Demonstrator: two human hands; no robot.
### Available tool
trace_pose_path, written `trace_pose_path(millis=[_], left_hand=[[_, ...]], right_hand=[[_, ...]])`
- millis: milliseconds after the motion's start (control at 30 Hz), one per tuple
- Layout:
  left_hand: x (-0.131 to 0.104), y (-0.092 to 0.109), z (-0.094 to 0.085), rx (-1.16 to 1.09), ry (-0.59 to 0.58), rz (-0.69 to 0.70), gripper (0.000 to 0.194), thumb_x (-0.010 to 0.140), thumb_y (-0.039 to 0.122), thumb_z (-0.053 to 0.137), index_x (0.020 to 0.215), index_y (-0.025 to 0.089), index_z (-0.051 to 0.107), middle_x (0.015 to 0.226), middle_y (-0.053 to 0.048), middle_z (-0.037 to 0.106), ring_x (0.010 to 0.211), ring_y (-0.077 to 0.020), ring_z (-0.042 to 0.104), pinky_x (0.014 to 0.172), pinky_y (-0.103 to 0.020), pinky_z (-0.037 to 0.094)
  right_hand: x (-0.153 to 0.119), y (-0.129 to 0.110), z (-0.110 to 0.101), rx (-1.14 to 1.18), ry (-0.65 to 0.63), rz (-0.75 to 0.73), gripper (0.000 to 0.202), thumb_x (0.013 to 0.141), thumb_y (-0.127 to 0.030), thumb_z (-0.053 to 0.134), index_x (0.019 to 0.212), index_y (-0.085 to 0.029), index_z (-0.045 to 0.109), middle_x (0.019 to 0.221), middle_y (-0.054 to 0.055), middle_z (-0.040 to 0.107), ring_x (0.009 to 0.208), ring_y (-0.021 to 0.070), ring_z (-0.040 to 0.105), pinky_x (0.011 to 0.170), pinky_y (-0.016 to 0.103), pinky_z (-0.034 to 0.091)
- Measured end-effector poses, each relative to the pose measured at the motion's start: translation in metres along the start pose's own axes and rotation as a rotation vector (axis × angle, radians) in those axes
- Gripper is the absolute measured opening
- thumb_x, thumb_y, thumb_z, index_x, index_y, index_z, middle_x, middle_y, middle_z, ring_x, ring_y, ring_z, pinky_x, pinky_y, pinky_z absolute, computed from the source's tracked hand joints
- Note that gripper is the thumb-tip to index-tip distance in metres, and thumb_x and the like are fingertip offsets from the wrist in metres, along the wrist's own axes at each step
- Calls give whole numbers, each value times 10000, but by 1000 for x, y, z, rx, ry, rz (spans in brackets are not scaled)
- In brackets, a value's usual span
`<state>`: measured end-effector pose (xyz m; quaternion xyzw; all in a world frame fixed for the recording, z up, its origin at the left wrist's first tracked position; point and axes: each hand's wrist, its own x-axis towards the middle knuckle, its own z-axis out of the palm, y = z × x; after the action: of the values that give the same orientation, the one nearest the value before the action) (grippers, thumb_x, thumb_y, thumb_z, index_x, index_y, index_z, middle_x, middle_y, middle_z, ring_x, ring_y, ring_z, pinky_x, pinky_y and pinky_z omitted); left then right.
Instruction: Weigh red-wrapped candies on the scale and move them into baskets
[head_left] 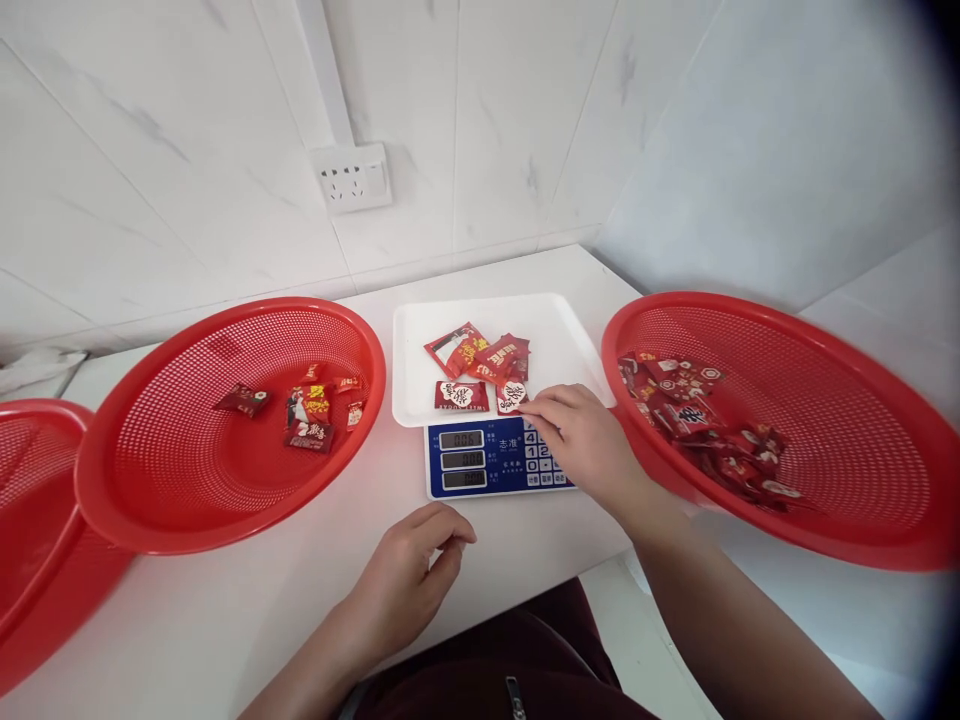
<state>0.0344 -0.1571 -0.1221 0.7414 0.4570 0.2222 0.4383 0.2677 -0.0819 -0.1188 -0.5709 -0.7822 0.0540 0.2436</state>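
Note:
A white weighing tray [566, 330] sits on a blue digital scale [495, 482], with several red candy packets [459, 350] on it. At its front edge, the fingertips of my right hand [581, 435] are pinched on the corner of a small red and white candy packet [511, 397]. Left of that lies a dark red packet [459, 396] with a white emblem. My left hand [409, 570] is in front of the scale, over the white table, its fingers curled in and nothing seen in them.
A red mesh basket [232, 515] on the left holds several candy packets. Another red basket [862, 420] on the right contains a larger pile. Part of a third red basket [45, 540] shows at far left. A wall socket [351, 178] is behind the table [300, 600].

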Motion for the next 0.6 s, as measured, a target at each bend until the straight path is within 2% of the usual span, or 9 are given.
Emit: trace_pose_path(millis=[133,200,267,333,367,433,500,600], left_hand=[[1,1,3,-94,-22,-59,159,861,141,443,853,214,583,827,-14,601,754,-142,547,691,-254,441],[3,2,5,-211,-42,-129,118,880,217,478,933,222,583,856,-19,605,780,-150,549,730,-283,452],[5,3,9,-453,-86,-177,268,878,336,521,1129,239,518,943,-42,597,842,-170,565,762,-328,479],[7,2,14,-801,-172,-209,491,862,465,520,1291,266,389,1049,-76,567,899,-197,586,741,-371,519],[7,2,17,-969,-228,-227,548,852,511,510,1321,273,357,1074,-89,559,900,-207,600,704,-375,537],[9,1,24,-1187,-338,-284,553,832,530,533,1297,255,411,1017,-89,587,817,-198,632,609,-334,551],[11,1,30,-1237,-410,-330,503,789,473,630,1201,205,521,882,-66,617,708,-168,637,543,-271,533],[13,1,34,-1142,-387,-335,439,723,377,730,1094,175,609,889,-57,619,704,-143,616,558,-236,505]], right_hand=[[-11,-5,-17,127,83,24,242,916,-224,433,919,-204,673,891,77,643,882,230,563,779,385,468],[-21,-11,-28,214,94,48,227,919,-268,439,906,-223,661,891,70,633,873,218,573,779,374,468],[-32,-18,-40,341,9,45,222,913,-313,456,873,-240,661,871,61,628,843,203,586,737,344,480],[-43,-26,-48,491,-159,-16,232,910,-338,467,844,-251,671,831,51,623,787,179,596,684,303,489],[-48,-30,-50,558,-249,-56,241,912,-340,465,837,-255,677,811,46,620,756,165,596,660,284,490],[-58,-34,-51,662,-396,-103,251,921,-328,455,842,-257,683,790,39,610,715,144,590,631,254,489],[-65,-36,-48,723,-476,-95,245,926,-305,456,848,-252,681,795,35,600,709,133,584,627,239,486],[-72,-33,-43,763,-478,-50,217,920,-279,473,851,-249,677,821,33,589,723,128,581,645,237,484]])
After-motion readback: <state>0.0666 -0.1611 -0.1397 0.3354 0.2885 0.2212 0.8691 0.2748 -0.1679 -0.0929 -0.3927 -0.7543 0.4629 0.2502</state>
